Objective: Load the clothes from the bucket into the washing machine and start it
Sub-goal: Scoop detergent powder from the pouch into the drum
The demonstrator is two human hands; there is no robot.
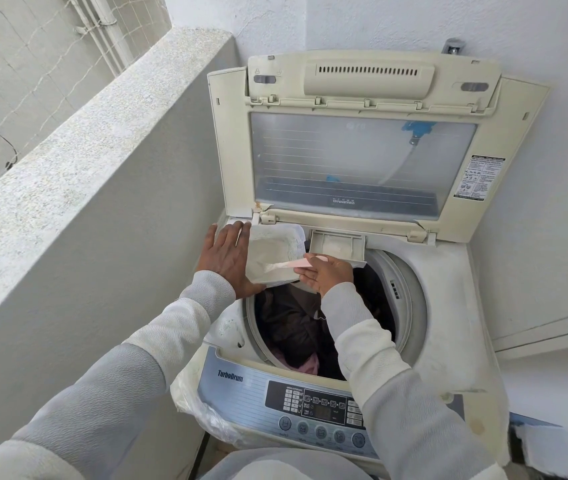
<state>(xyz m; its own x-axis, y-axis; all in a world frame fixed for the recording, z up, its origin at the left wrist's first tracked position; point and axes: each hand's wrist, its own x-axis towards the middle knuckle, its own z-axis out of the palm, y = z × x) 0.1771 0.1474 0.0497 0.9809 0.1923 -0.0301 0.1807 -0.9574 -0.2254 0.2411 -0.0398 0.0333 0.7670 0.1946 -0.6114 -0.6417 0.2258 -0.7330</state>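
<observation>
While dark clothes (293,327) lie inside the cream top-loading washing machine (449,299), the left hand (227,259), fingers straight, steadies a white detergent pouch (272,252) at its back-left corner; the right hand (326,275) pinches a pink plastic scoop (302,264), best lifted level.

Matt, dusty cream plastic forms the top-loading washing machine (449,306), soft dark cloth the clothes (293,327), rough grainy plaster the grey parapet wall (85,150).

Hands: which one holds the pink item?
The right hand, pinching the pink item over the drum; the left hand instead lies flat-fingered against the white pouch.
</observation>
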